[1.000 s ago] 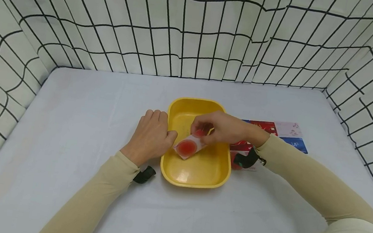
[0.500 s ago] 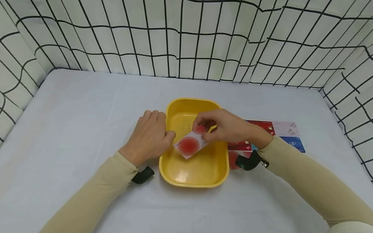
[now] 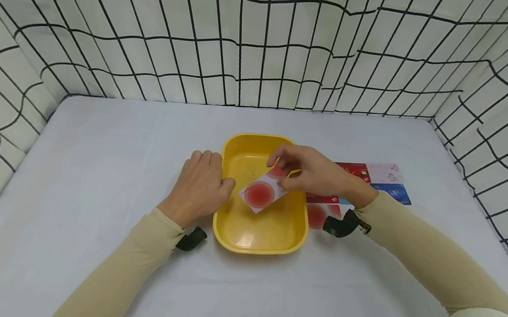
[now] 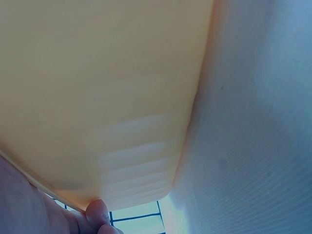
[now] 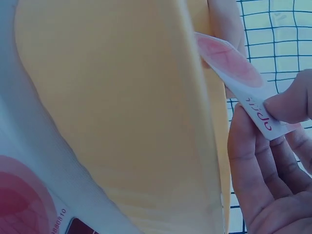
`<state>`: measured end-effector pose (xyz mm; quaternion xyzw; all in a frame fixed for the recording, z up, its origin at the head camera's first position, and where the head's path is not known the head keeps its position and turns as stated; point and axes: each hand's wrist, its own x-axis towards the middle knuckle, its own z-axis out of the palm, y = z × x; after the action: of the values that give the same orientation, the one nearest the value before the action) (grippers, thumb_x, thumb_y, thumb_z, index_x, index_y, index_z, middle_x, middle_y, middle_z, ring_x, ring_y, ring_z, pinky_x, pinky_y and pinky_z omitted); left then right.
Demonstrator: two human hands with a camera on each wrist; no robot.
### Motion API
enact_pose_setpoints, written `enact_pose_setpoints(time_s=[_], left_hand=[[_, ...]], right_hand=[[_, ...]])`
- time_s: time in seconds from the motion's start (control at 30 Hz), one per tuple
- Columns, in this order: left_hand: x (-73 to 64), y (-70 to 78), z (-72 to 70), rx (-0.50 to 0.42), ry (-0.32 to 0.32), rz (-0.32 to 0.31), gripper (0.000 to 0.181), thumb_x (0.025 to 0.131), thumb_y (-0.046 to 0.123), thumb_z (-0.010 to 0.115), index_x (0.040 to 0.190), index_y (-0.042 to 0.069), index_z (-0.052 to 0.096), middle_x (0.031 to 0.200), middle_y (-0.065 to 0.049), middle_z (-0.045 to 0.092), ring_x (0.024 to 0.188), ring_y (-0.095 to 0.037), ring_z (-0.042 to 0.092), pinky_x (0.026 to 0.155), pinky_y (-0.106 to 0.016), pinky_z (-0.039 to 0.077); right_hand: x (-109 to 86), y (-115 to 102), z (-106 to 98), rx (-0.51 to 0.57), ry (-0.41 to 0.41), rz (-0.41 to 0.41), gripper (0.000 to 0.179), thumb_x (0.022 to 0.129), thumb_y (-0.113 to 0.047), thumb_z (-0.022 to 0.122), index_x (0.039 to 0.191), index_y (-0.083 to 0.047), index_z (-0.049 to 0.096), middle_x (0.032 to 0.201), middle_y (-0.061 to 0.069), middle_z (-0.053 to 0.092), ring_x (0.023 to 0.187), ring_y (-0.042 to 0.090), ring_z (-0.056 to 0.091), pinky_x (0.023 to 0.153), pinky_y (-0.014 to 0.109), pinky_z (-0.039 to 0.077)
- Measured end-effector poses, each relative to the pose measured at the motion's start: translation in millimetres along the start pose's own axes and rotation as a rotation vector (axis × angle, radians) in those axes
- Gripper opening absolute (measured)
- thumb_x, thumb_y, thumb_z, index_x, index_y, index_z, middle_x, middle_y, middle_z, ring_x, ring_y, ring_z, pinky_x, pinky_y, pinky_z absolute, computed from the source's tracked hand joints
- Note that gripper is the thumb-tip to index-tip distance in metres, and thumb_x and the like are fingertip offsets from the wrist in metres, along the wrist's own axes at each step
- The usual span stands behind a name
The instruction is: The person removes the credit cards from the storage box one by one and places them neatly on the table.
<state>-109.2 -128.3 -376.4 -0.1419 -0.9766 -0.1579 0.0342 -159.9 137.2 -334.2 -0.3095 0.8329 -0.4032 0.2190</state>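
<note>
A yellow plastic tray (image 3: 244, 238) sits on the white table in the head view. My left hand (image 3: 195, 188) grips its left rim, thumb on the inner side; in the left wrist view the fingertips (image 4: 97, 213) curl at the rim from outside. My right hand (image 3: 314, 171) pinches a white card with red circles (image 3: 259, 195) between thumb and fingers, over the tray. In the right wrist view the card (image 5: 234, 63) is held tilted at the tray's rim, with red lettering near the thumb. The right hand covers the card's upper end in the head view.
Several flat printed cards lie to the tray's right, partly under my right forearm: a blue one (image 3: 392, 192), a pink one (image 3: 384, 172), a red one (image 3: 356, 171) and one with a red circle (image 3: 316, 216). A black wire grid (image 3: 264, 48) borders the white table (image 3: 106, 161).
My right hand has moved slightly right and up relative to the tray, and the card has shifted with it. The left hand stays on the rim. The whole view has drifted a little.
</note>
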Motion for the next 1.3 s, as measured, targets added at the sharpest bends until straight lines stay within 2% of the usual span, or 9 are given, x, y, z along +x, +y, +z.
enact_pose_setpoints(time_s=[0.2, 0.33, 0.57, 0.8, 1.0, 1.3], left_hand=[[0.6, -0.4, 1.5, 0.0, 0.002, 0.001, 0.026, 0.093, 0.025, 0.049, 0.092, -0.001, 0.049, 0.084, -0.013, 0.043, 0.086, -0.032, 0.039, 0.074, -0.036, 0.029], [0.6, -0.1, 1.6, -0.004, 0.007, 0.003, 0.025, 0.093, 0.024, 0.049, 0.091, -0.001, 0.048, 0.083, -0.013, 0.043, 0.085, -0.032, 0.039, 0.074, -0.036, 0.028], [0.3, -0.2, 1.1, -0.005, 0.02, 0.01, 0.024, 0.092, 0.023, 0.049, 0.088, -0.001, 0.048, 0.081, -0.014, 0.043, 0.083, -0.032, 0.038, 0.073, -0.036, 0.028], [0.4, -0.1, 1.9, -0.009, 0.021, 0.015, 0.024, 0.092, 0.023, 0.049, 0.088, -0.001, 0.048, 0.081, -0.014, 0.043, 0.083, -0.032, 0.038, 0.073, -0.036, 0.027], [1.1, 0.3, 2.3, -0.014, 0.023, 0.013, 0.024, 0.092, 0.023, 0.049, 0.088, 0.0, 0.048, 0.082, -0.014, 0.043, 0.084, -0.032, 0.038, 0.074, -0.036, 0.027], [1.7, -1.4, 3.5, -0.014, 0.018, 0.009, 0.023, 0.092, 0.022, 0.048, 0.087, 0.0, 0.047, 0.081, -0.013, 0.043, 0.083, -0.032, 0.037, 0.073, -0.036, 0.027]], right_hand=[[-7.8, 3, -1, 0.021, 0.057, -0.009, 0.036, 0.088, -0.006, 0.074, 0.121, -0.009, 0.06, 0.115, 0.008, 0.068, 0.104, 0.022, 0.065, 0.095, 0.027, 0.058], [-12.8, 3, -3, 0.014, 0.091, -0.017, 0.033, 0.089, -0.007, 0.074, 0.12, -0.01, 0.062, 0.114, 0.007, 0.069, 0.102, 0.02, 0.066, 0.097, 0.033, 0.059], [-18.4, 5, -5, 0.048, 0.134, 0.022, 0.03, 0.091, -0.007, 0.074, 0.119, -0.014, 0.065, 0.119, 0.006, 0.065, 0.102, 0.024, 0.065, 0.095, 0.031, 0.06], [-24.9, 8, -7, 0.062, 0.193, 0.014, 0.029, 0.091, -0.008, 0.074, 0.119, -0.012, 0.065, 0.119, 0.007, 0.066, 0.111, 0.023, 0.064, 0.103, 0.039, 0.057], [-30.4, 12, -9, 0.114, 0.221, 0.062, 0.026, 0.092, -0.008, 0.072, 0.117, -0.013, 0.065, 0.117, 0.007, 0.065, 0.111, 0.024, 0.066, 0.095, 0.027, 0.059], [-42.4, 14, -13, 0.175, 0.277, 0.155, 0.026, 0.094, -0.012, 0.07, 0.119, -0.015, 0.064, 0.122, 0.006, 0.062, 0.111, 0.026, 0.066, 0.089, 0.025, 0.06]])
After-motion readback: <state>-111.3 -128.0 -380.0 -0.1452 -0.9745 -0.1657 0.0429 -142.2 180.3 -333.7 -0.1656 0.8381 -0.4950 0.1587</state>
